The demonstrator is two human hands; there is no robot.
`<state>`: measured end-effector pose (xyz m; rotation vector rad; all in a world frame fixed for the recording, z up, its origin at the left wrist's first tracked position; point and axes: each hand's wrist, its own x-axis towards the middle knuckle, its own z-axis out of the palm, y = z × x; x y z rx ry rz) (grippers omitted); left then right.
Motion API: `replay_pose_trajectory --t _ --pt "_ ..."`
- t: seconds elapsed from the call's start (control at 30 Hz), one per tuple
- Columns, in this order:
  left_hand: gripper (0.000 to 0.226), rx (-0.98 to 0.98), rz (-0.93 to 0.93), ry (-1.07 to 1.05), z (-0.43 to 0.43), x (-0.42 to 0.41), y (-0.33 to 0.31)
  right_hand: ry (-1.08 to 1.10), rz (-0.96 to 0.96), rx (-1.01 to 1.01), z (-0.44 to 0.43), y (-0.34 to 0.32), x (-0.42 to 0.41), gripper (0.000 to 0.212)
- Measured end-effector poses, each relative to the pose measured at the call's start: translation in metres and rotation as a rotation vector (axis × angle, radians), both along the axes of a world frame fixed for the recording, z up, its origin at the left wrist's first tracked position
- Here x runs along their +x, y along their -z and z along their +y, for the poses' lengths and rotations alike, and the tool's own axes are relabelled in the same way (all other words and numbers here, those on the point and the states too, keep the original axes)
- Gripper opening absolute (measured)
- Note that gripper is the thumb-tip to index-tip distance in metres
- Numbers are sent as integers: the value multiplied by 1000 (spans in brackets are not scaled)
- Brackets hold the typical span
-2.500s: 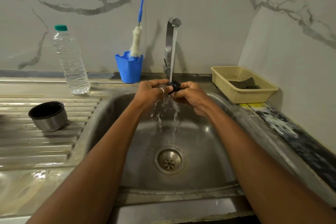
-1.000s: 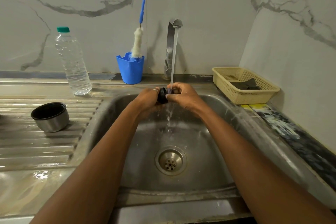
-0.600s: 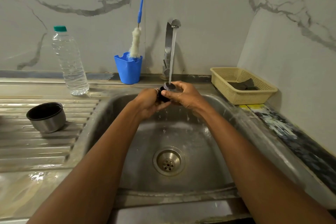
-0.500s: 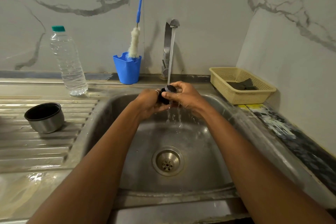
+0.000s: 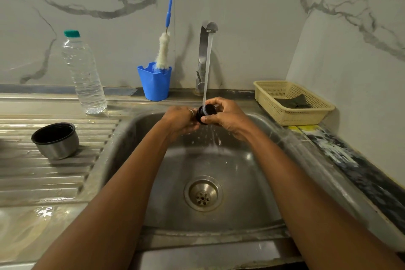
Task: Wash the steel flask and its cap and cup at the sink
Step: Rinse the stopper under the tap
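A small black cap (image 5: 207, 113) is held over the steel sink (image 5: 258, 173) between both hands, right under the running stream from the tap (image 5: 205, 50). My left hand (image 5: 178, 120), a ring on one finger, grips its left side. My right hand (image 5: 225, 115) pinches it from the right, thumb below and fingers above. Water hits the cap's open face and splashes down into the basin. The steel cup (image 5: 54, 140) with a black inside stands upright on the ribbed drainboard at the left. No flask body shows in this view.
A clear plastic bottle (image 5: 84, 74) with a green lid stands behind the drainboard. A blue holder (image 5: 154, 82) with a long blue-handled bottle brush (image 5: 163, 50) sits left of the tap. A cream basket (image 5: 291, 103) holding a dark scrub pad stands at the right, near the side wall.
The cap has been turned in my hands under the stream, its open face now tilted up toward the water. Both hands stay in the same spot over the basin.
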<state>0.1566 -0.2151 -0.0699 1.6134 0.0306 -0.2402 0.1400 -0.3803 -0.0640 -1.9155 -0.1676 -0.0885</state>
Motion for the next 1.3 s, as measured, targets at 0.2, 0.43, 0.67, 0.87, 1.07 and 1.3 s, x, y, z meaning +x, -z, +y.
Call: replay_pose_trajectory --t 0.2,0.43,0.67,0.87,1.07,1.3 --pt "22 170 -80 47 3 4 0 6 70 -96 1 2 2 36" --pt "37 207 -299 -47 -5 26 -24 -33 102 -168 12 5 8 22" --pt "62 286 -346 24 -12 60 -43 -25 120 -142 10 13 20 29" --pt "57 489 -439 144 -26 68 -50 -30 97 -131 8 13 20 35" --pt "66 846 -458 288 -9 60 -51 -30 28 -230 9 5 8 28" --pt "23 661 -290 268 15 0 -8 23 -63 -734 25 -7 -4 56"
